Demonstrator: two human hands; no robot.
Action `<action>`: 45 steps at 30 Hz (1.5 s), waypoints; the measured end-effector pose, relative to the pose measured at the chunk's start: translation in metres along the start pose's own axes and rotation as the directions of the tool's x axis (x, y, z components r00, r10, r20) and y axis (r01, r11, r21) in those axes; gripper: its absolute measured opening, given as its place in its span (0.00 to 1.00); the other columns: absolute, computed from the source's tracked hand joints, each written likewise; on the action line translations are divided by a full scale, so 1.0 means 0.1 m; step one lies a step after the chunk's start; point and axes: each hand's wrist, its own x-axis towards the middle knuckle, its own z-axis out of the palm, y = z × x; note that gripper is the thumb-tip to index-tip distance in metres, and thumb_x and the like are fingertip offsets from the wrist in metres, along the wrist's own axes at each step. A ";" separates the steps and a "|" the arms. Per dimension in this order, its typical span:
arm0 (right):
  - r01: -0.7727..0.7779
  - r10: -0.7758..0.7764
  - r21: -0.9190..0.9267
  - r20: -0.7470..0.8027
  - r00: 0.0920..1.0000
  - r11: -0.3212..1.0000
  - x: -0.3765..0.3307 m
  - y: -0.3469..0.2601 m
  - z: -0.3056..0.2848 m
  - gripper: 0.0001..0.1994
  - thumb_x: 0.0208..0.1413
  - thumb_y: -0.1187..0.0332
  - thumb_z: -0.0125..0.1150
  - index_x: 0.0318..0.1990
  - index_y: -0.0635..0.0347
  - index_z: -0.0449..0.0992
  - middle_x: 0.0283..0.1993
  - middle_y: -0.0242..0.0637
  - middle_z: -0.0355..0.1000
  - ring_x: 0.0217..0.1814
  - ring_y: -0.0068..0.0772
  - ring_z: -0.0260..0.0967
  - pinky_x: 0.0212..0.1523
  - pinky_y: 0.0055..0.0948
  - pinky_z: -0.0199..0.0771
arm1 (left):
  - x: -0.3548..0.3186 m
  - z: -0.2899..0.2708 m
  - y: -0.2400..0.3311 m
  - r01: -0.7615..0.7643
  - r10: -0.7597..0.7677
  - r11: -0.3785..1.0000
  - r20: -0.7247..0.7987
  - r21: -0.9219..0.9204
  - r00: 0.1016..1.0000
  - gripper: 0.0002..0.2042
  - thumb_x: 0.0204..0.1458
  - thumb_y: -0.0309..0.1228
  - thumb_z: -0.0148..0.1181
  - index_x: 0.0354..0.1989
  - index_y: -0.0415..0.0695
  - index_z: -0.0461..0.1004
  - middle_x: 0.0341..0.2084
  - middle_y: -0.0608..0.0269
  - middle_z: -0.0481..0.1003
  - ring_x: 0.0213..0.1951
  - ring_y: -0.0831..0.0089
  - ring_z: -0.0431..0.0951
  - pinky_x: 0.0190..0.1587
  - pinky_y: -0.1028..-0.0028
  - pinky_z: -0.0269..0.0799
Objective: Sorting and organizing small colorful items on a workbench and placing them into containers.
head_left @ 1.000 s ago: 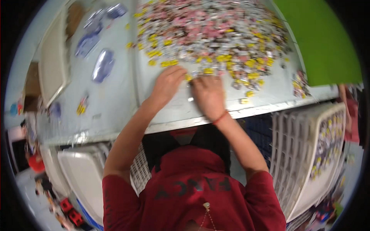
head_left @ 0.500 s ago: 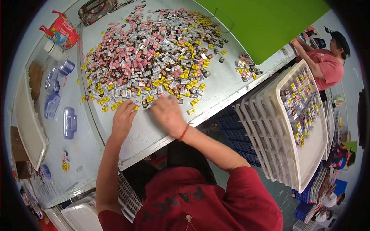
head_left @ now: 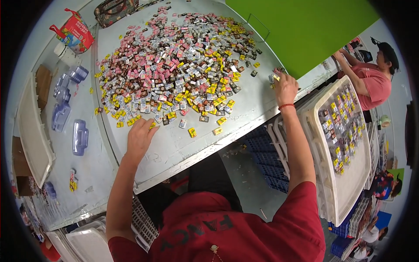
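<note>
A wide heap of small rectangular packets in pink, brown, white, yellow and black covers much of the pale table. My left hand rests at the heap's near edge. Its fingers are bent and pressed together, and a yellow packet shows beside the fingertips; what they hold is hidden. My right hand reaches out to the table's right side, over a smaller pile of packets that it largely covers. Its fingers curl down around packets, some yellow showing beside them. Several stray packets lie between my hands.
A green panel borders the table's far right. Stacked white trays, the top one bearing packets, stand at the right, near a co-worker. Clear plastic containers, a red bag and a white bottle are at the left.
My right hand has moved from the near edge of the big heap rightward to the small pile. A few packets now show where it was. My left hand stays almost in place.
</note>
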 end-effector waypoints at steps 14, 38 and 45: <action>0.150 -0.215 0.340 0.165 0.963 0.929 0.20 -0.35 0.45 0.06 0.54 0.69 0.58 0.38 0.61 0.72 0.36 0.48 0.74 0.39 0.54 0.71 0.39 0.44 0.71 | 0.02 0.08 0.00 -0.074 0.085 0.982 0.057 -0.174 0.995 0.14 0.47 0.28 0.62 0.44 0.41 0.75 0.42 0.54 0.74 0.47 0.58 0.74 0.49 0.66 0.70; 0.312 -0.494 0.706 0.063 0.867 0.636 -1.13 -1.98 -0.83 0.12 0.45 0.72 0.66 0.39 0.57 0.75 0.44 0.34 0.75 0.47 0.38 0.68 0.54 0.38 0.60 | 0.09 0.65 0.72 -0.309 0.271 0.916 -0.175 -0.257 0.947 0.12 0.44 0.28 0.65 0.38 0.39 0.75 0.39 0.59 0.75 0.42 0.62 0.72 0.46 0.68 0.69; 0.368 -0.536 0.682 0.043 0.843 0.632 -1.17 -1.98 -0.83 0.13 0.44 0.74 0.66 0.39 0.58 0.75 0.43 0.34 0.75 0.45 0.38 0.69 0.53 0.37 0.61 | -0.07 0.60 0.79 -0.323 0.284 0.926 -0.201 -0.196 0.937 0.09 0.45 0.27 0.63 0.35 0.40 0.74 0.35 0.59 0.74 0.40 0.63 0.73 0.44 0.68 0.71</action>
